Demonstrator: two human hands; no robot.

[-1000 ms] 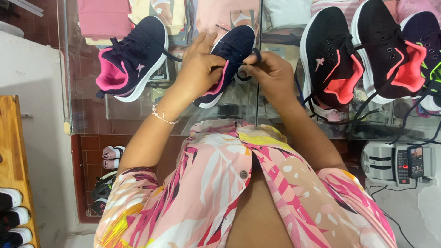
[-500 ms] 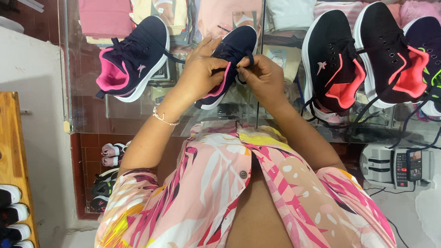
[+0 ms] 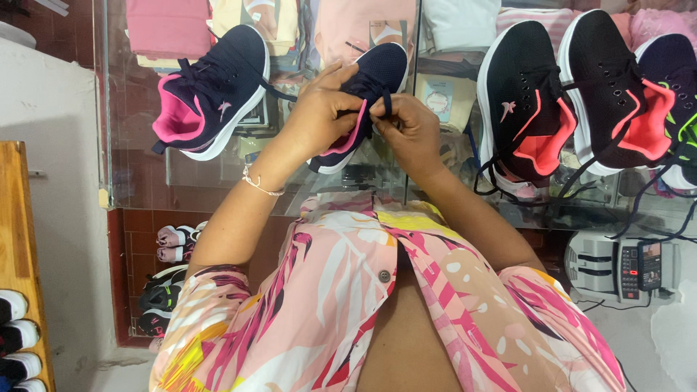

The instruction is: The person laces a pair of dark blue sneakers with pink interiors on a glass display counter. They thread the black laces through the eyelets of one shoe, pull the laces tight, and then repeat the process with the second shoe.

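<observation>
While the navy sneaker (image 3: 377, 80) is lying on the glass counter top (image 3: 218, 181) directly ahead of the person, both hands are working at its laced middle, and the relation that matters is how the shoe is lying against them. Its long axis is running on a slant, with the toe pointing up and to the right, away from the body, and the pink-lined heel opening angled down and to the left, toward the person. The left hand (image 3: 319, 109) is wrapping over the near side of the shoe, fingers curled together and pressing on the upper and the pink collar, so it is steadying the sneaker from the left. The right hand (image 3: 414, 131) is sitting just beside the tongue on the other side, its thumb and forefinger pinched shut on a dark lace (image 3: 388, 107) that is standing up as a short loop between the two hands. Both hands are touching the shoe, and the lace is lying closer to the right fingertips than to the left. Its matching navy sneaker (image 3: 214, 94) is resting well apart to the left, while two black sneakers with coral lining (image 3: 573, 94) are lying off to the right on the same counter.
</observation>
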